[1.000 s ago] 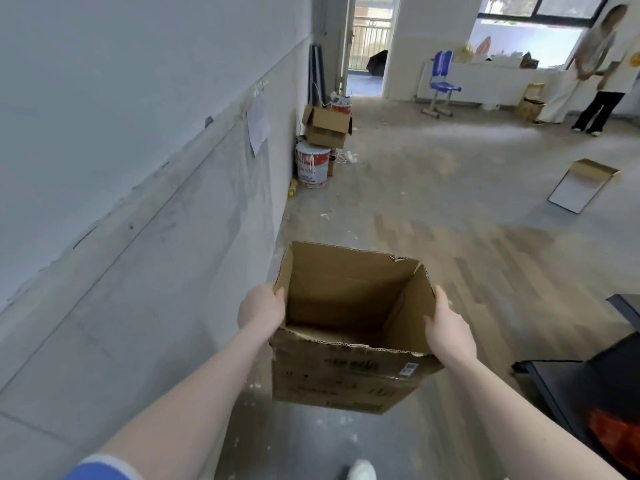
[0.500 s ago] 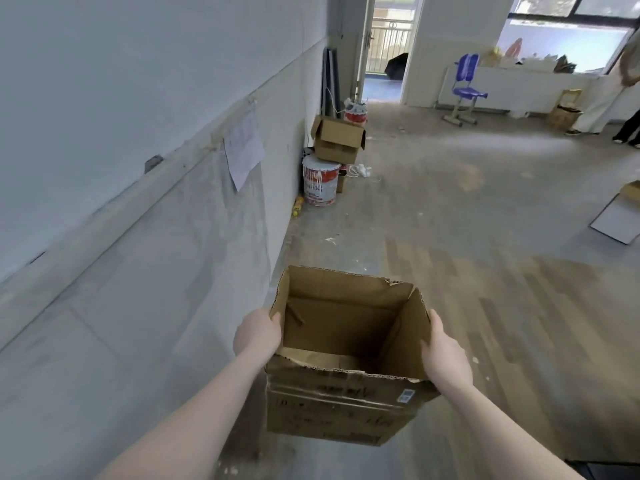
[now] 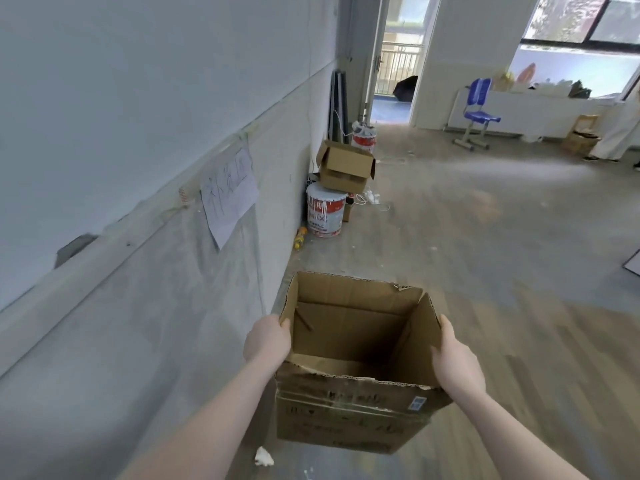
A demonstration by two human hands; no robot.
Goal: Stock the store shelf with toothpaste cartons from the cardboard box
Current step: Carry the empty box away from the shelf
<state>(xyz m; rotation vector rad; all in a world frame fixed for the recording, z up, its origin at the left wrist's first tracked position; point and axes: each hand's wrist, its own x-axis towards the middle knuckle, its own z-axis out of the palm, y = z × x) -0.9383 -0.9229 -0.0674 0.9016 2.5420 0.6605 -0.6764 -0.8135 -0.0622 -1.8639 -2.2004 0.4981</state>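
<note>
— Both hands had kept their hold while the view swung left; the dark stand at the right had gone from sight.

— And the grip?

— Left hand (image 3: pixel 267 341) and right hand (image 3: pixel 458 367) were each clamped on a side wall of the cardboard box (image 3: pixel 353 407), held above the floor (image 3: pixel 485 271) beside the wall (image 3: pixel 138 98).

— Cartons?

— None visible inside; no shelf in view.

— Risk?

— I'd judge the torn rim could buckle, tipping the box.

Dusty grey floor (image 3: pixel 467 244), 1 paint bucket (image 3: pixel 325 213) by the wall, blue chair (image 3: pixel 479 112), white scrap (image 3: pixel 264 457)
</note>
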